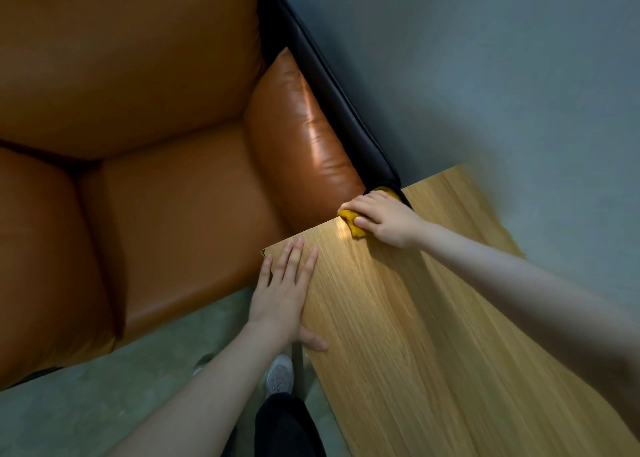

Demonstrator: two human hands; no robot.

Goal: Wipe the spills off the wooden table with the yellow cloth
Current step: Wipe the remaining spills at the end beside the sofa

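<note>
Yellow cloth under right hand

A cloth is lying under the right hand at the surface's far corner; the left hand is resting flat nearer, a sofa sitting beyond both.

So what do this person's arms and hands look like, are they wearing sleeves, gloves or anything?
Both arms are bare right up to the edge of the picture: no sleeves show. The left hand and right hand wear no gloves, and no rings, watch or bracelet can be seen. The nails look short and unpainted. Lower down, a dark trouser leg and a light grey shoe are visible.
</note>
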